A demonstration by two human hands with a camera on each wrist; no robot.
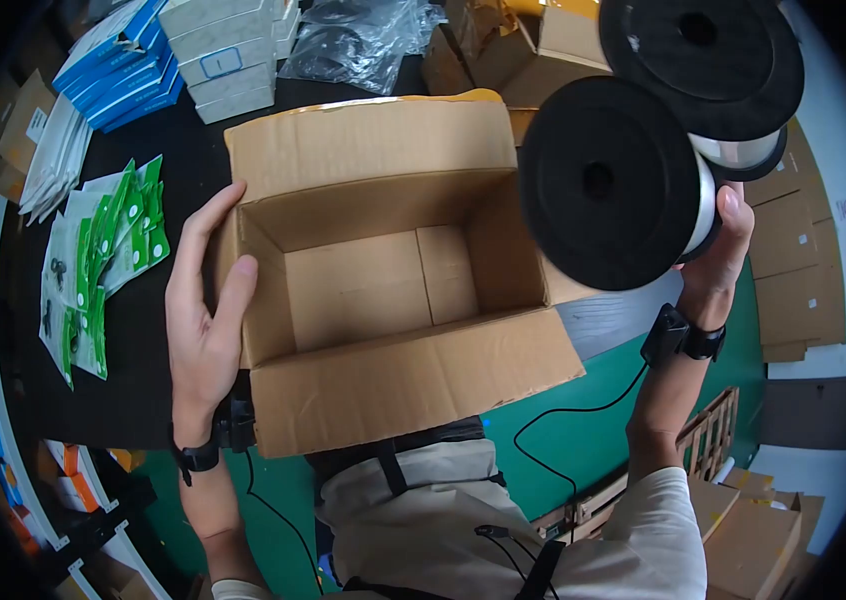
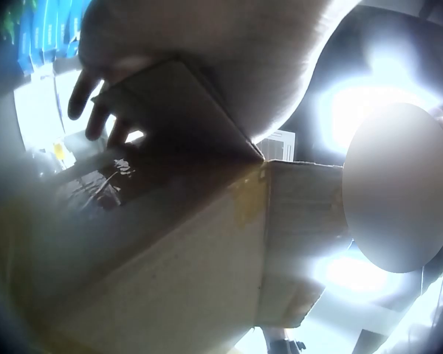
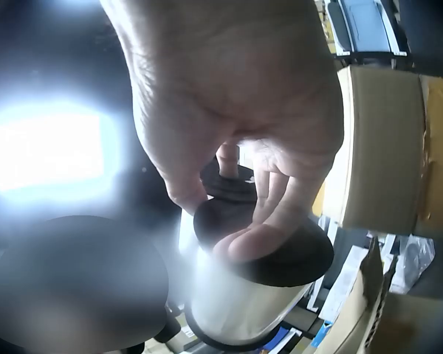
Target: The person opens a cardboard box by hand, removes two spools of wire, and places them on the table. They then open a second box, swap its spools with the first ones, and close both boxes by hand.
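Observation:
An open cardboard box (image 1: 413,390) sits mid-view in the head view, its flaps spread outward and its bottom panels showing. My left hand (image 1: 205,310) grips the box's left side, thumb at the inner edge and fingers along the outside. In the left wrist view, fingertips (image 2: 96,122) show past a flap. Two large spools with black flanges are in my right hand (image 1: 718,235), raised over the box's right end: a nearer spool (image 1: 603,185) and a farther spool (image 1: 703,60). Pale, shiny material is wound on them. The right wrist view shows fingers (image 3: 262,240) against a black flange.
Green-and-white packets (image 1: 108,250), blue boxes (image 1: 128,75) and stacked white boxes (image 1: 223,60) lie on the black table (image 1: 133,380) to the left. Clear plastic bags (image 1: 358,40) and another open carton (image 1: 553,70) are behind. A cable (image 1: 543,410) trails from the right wrist.

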